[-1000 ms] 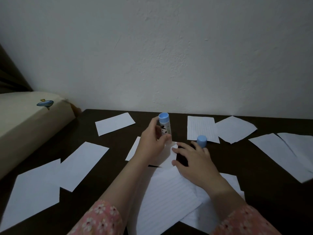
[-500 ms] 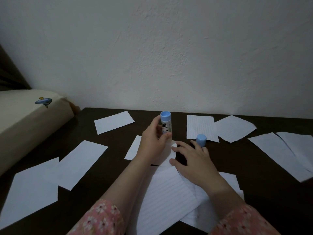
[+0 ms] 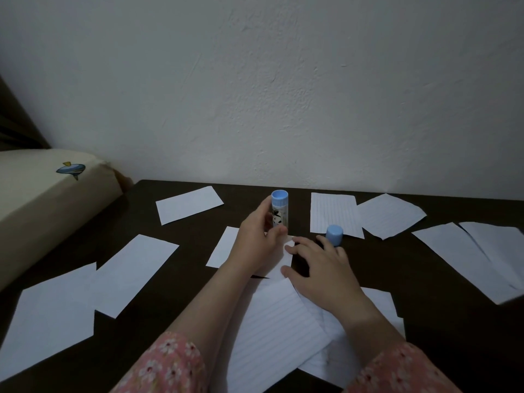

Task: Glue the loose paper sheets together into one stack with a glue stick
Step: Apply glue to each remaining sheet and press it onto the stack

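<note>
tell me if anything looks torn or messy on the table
Nothing is spilled. The sheet at far right has ragged, uneven edges, as if torn. The lined sheets under the right hand lie fanned askew, not squared. The left hand holds the glue stick upright.

Cap point(image 3: 334, 234) right of glue stick point(image 3: 279, 211)

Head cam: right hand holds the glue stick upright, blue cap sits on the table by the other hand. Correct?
Wrong hand. In the head view the left hand holds the glue stick upright; the right hand lies flat on the papers. The rest stands: the blue cap sits on the table by the right hand's fingertips.
</note>
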### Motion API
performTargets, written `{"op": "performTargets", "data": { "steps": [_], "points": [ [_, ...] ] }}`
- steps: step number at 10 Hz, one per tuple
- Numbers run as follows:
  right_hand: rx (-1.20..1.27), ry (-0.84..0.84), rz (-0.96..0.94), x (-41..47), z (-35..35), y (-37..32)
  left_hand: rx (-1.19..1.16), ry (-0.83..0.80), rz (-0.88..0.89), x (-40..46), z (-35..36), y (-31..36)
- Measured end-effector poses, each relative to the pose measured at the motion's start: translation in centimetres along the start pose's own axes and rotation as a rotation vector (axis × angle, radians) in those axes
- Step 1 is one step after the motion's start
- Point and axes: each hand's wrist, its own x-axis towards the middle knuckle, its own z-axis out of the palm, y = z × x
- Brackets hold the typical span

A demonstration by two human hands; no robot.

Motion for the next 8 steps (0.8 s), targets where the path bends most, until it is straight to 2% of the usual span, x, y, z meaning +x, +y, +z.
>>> {"op": "performTargets", "data": {
  "steps": [4, 8],
  "points": [
    [-0.005, -0.015, 0.020, 0.0, -0.2, -0.2, 0.077, 0.047, -0.033, 0.3, -1.9, -1.2],
    [0.002, 0.006, 0.011, 0.0, 0.0, 0.0, 0.014, 0.110, -0.161, 0.3, -4.4, -2.1]
  ]
}}
